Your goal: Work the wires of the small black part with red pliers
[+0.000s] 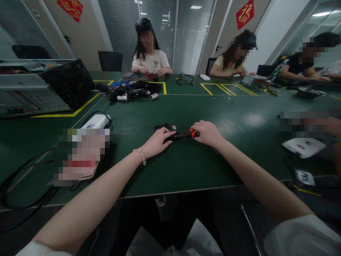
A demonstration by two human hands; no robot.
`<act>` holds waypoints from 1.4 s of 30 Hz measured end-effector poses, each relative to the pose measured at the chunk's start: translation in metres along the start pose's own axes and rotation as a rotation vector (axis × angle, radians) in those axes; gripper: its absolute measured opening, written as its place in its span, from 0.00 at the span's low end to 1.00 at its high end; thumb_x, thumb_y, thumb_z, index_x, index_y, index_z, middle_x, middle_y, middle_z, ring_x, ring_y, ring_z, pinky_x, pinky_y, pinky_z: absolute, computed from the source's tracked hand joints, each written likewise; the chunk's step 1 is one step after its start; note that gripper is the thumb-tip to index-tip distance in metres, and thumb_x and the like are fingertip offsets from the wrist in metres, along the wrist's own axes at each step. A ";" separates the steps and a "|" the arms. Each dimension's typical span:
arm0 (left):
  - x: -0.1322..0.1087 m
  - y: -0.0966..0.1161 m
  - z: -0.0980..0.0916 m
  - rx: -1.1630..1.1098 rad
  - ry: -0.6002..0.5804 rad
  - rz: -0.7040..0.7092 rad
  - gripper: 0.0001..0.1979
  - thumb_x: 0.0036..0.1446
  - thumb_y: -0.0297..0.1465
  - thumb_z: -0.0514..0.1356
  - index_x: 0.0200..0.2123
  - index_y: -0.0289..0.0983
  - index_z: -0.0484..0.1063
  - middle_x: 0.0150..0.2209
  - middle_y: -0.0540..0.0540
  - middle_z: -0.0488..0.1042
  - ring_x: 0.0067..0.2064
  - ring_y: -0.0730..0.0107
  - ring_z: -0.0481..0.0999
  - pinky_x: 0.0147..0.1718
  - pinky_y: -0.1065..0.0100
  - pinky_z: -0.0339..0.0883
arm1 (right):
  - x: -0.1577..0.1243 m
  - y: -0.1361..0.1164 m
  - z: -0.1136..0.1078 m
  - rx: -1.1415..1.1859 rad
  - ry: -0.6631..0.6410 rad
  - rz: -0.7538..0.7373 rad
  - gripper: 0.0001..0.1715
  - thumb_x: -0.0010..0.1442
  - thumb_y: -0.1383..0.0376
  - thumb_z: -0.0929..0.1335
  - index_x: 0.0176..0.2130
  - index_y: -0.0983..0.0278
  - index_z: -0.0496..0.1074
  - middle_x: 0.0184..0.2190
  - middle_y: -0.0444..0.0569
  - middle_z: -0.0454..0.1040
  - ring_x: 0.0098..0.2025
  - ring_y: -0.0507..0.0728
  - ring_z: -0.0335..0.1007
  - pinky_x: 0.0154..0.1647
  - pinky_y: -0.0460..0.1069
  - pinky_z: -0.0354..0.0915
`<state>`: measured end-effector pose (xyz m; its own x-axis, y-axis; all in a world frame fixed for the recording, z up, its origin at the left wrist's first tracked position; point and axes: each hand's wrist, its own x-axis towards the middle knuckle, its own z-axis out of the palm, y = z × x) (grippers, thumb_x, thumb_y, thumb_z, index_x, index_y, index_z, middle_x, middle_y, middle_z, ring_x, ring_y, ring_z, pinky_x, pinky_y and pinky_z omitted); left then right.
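Toward the near edge of the green, yellow-taped table (176, 170), the right hand (209, 134) grasps red-handled dark metal pliers (185, 135) and the left hand (157, 143) pinches a small black piece (174, 137) at their tip, best held steady.

Dim room, cool green cast. Bright ceiling strip light (321, 14) far right; smaller lamp reflections in far glass wall (191, 35). Soft patch of glare, right side of bench (181, 174); deep shadow below its near edge. Wide-lens distortion: far door (77, 39) at left leans, near forearms (255, 177) stretch toward the corners. Slight softness throughout; dark tool (183, 135) low in contrast. Pixel blocks hide patches left, right and far.
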<state>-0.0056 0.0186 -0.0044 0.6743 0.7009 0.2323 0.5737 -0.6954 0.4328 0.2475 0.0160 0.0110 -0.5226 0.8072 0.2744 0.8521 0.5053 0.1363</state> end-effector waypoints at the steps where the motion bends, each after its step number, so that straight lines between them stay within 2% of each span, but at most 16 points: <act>1: 0.000 0.000 0.000 0.001 0.000 0.000 0.22 0.58 0.30 0.53 0.56 0.40 0.60 0.47 0.44 0.63 0.49 0.63 0.64 0.51 0.60 0.59 | 0.000 0.000 0.000 0.001 0.001 -0.001 0.13 0.51 0.63 0.63 0.37 0.64 0.71 0.35 0.50 0.73 0.35 0.57 0.62 0.32 0.50 0.54; 42: 0.000 -0.005 0.002 -0.006 0.006 0.018 0.22 0.58 0.31 0.53 0.57 0.41 0.59 0.47 0.43 0.63 0.48 0.64 0.64 0.49 0.60 0.60 | 0.000 0.000 -0.001 0.009 0.005 -0.005 0.12 0.52 0.63 0.63 0.37 0.63 0.71 0.33 0.50 0.73 0.35 0.57 0.62 0.32 0.50 0.55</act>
<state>-0.0070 0.0216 -0.0085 0.6819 0.6890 0.2457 0.5585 -0.7073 0.4334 0.2473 0.0157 0.0117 -0.5269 0.8030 0.2786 0.8490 0.5123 0.1293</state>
